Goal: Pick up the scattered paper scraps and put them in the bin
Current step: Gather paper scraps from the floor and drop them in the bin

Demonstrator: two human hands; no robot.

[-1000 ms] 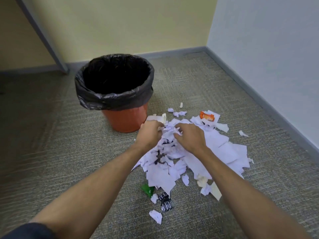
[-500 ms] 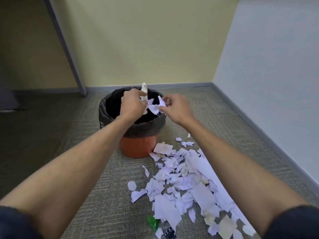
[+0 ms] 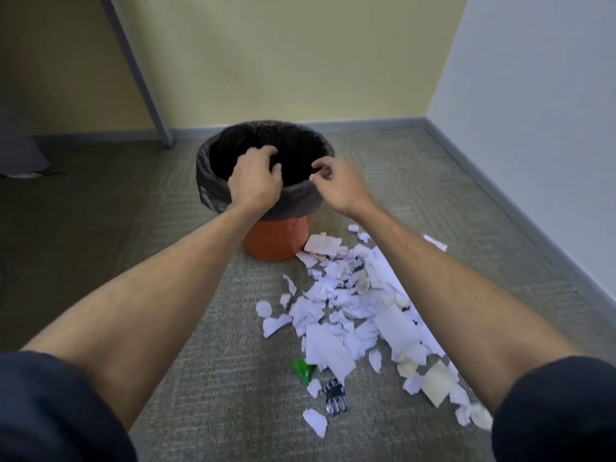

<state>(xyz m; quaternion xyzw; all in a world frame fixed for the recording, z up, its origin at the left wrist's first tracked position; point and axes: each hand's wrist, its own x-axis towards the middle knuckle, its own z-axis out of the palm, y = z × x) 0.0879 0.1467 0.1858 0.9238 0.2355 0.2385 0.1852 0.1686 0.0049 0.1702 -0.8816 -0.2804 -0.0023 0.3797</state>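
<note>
Both arms reach fwd over the bin (image 3: 213, 181), an orange tub w/ black liner. Left hand (image 3: 255, 183) and right hand (image 3: 336, 186) hang above its mouth, fingers loosely curled, apparently holding nothing. Paper scraps (image 3: 353, 311) litter the carpet just beside the bin.

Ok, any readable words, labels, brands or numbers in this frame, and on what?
None can be read.
Black and white wrapper: some print, too blurred to read.
Green scrap: no text shows.
Paper scraps: look blank.
Bin: no label shows.
</note>
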